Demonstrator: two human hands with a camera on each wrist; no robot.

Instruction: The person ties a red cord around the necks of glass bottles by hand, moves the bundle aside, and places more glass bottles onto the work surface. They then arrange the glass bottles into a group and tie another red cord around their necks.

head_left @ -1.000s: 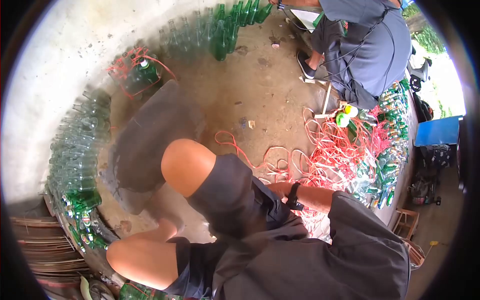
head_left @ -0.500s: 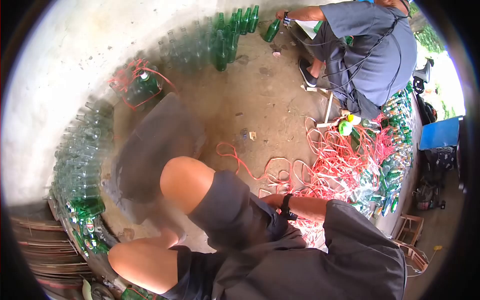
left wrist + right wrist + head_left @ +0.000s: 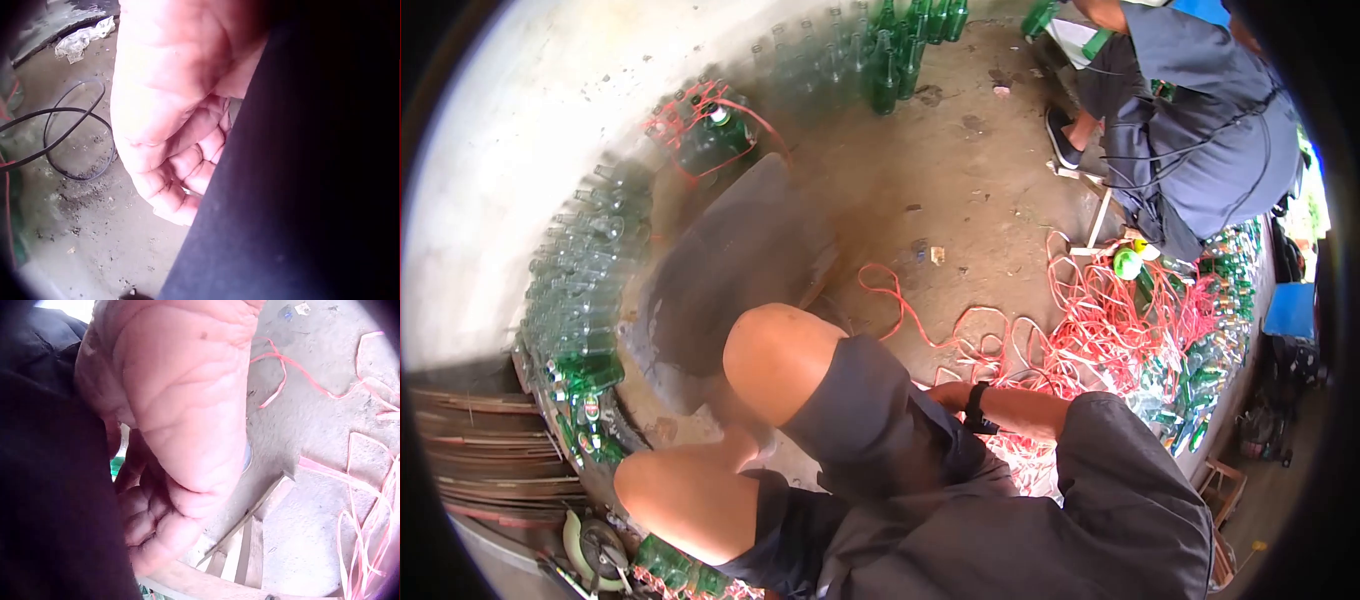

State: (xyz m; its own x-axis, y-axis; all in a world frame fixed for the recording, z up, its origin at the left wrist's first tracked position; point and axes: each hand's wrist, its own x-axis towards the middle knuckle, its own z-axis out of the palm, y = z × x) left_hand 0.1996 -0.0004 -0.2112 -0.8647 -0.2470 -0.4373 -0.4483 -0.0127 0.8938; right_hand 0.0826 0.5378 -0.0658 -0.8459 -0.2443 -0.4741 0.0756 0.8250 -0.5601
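In the left wrist view my left hand [image 3: 169, 112] hangs with loosely curled fingers beside dark cloth [image 3: 300, 187], with nothing seen in it; the cloth covers some fingertips. My right hand [image 3: 181, 431] is also loosely curled, against the dark shorts in the right wrist view, with no object showing in its fingers. Below it in that view is a slatted wooden frame [image 3: 253, 550]. The head view shows this hand beside my thigh, near a tangled heap of pink plastic strapping [image 3: 1100, 335]. My left hand is hidden there by my body and legs.
Clear bottles [image 3: 580, 270] line the wall at left; green bottles [image 3: 887, 80] stand farther back. A strapped bottle bundle [image 3: 710, 135] is near the wall. Another person [image 3: 1200, 130] sits at upper right beside a green bottle [image 3: 1040, 18]. More bottles [image 3: 1235, 280] lie at right.
The head view has shifted, so the scene sits farther right. The other person's arm has drawn a green bottle away from the wall row toward their body. My right hand stays beside my thigh.
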